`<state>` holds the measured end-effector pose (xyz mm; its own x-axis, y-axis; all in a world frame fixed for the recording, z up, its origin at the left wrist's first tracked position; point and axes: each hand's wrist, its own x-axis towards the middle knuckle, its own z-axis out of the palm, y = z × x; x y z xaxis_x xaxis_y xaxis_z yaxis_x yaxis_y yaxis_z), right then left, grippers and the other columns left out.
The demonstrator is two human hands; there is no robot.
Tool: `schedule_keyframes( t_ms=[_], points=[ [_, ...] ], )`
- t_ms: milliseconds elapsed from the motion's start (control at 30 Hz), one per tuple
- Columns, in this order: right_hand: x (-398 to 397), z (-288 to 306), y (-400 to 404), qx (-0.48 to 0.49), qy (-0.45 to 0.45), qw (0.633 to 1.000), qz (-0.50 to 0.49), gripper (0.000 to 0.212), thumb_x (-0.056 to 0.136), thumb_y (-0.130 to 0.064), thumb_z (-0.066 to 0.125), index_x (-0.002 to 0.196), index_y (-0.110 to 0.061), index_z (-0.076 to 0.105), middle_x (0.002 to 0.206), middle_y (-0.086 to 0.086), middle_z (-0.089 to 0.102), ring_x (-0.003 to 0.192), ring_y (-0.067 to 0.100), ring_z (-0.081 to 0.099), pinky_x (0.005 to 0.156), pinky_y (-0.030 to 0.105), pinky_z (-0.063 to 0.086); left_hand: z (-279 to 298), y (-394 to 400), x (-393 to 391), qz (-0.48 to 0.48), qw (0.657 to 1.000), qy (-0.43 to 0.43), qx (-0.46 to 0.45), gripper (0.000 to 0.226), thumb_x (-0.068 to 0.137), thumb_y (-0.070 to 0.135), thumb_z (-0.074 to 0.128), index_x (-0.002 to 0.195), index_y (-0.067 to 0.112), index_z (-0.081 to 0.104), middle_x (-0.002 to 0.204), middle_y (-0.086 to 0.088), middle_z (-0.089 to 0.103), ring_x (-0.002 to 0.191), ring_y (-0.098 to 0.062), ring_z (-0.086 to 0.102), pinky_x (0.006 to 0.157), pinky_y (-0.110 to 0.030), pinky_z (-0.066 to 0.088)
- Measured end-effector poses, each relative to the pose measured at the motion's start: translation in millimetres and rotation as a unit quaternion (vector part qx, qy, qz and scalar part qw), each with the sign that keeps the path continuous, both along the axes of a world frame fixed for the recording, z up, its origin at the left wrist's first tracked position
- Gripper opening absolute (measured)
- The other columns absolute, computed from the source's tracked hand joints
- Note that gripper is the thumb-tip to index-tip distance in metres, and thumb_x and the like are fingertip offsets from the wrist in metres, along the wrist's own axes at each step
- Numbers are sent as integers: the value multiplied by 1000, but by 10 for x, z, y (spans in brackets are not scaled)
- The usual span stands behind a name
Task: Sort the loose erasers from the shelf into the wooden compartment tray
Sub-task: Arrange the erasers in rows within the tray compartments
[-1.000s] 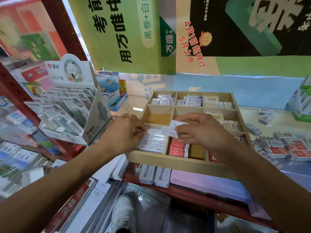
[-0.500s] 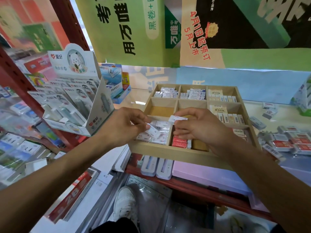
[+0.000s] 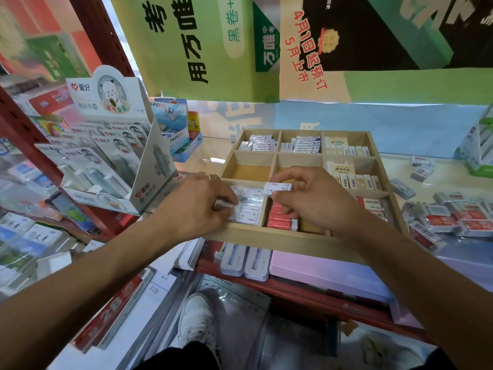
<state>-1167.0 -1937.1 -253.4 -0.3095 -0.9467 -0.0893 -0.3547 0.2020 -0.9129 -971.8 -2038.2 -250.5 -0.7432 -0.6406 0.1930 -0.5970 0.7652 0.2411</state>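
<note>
At mid-frame over the tray (image 3: 269, 237), my right hand (image 3: 312, 201) pinches an eraser (image 3: 277, 188); my left hand (image 3: 197, 206) pinches another eraser (image 3: 226, 205), which could slip into the wrong compartment.

From my remote seat, the left hand (image 3: 198, 206) covers the near-left compartment's left side in the wooden compartment tray (image 3: 269, 235), so I cannot tell whether its fingertips pinch an eraser or only press the stack. The right hand (image 3: 310, 200) hides the middle compartments behind it and most of the red-labelled erasers (image 3: 281, 222). Print on the white eraser (image 3: 277, 188) held there is too small for me to read. The loose erasers (image 3: 453, 220) at right blur together, and the green display box (image 3: 480, 145) is cut by the frame's edge.
</note>
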Motion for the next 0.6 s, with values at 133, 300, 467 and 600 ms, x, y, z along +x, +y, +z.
schedule_keyframes(
  t_ms=[133, 300, 467, 600],
  points=[
    [15, 4, -18, 2, 7, 1000, 3, 29, 88, -13, 62, 112, -27, 66, 84, 4, 72, 77, 22, 71, 77, 44, 59, 8, -53, -54, 8, 998, -56, -22, 29, 79, 16, 65, 103, 31, 73, 111, -1, 67, 101, -22, 57, 90, -43, 48],
    [56, -3, -14, 16, 14, 999, 25, 27, 88, -6, 60, 109, -21, 62, 85, 3, 71, 68, 14, 71, 72, 37, 60, -30, -96, -35, 40, 998, -34, -43, 26, 81, 17, 67, 104, 28, 73, 112, 0, 69, 102, -22, 56, 93, -42, 46],
    [59, 1, -16, 16, -9, 1000, 12, 17, 87, -8, 67, 100, -15, 59, 78, 6, 72, 52, 7, 64, 58, 28, 53, 0, -31, -25, 8, 996, 87, -3, 31, 81, 12, 70, 109, 24, 71, 107, 5, 69, 97, -13, 60, 88, -32, 49],
    [73, 43, -1, 7, -114, 993, 27, 14, 89, -5, 65, 102, -10, 60, 77, 12, 74, 69, 21, 70, 67, 29, 58, 43, 89, -104, -82, 988, 130, 14, 28, 76, 23, 76, 103, 25, 70, 91, 13, 66, 84, -3, 61, 77, -15, 45]
  ],
)
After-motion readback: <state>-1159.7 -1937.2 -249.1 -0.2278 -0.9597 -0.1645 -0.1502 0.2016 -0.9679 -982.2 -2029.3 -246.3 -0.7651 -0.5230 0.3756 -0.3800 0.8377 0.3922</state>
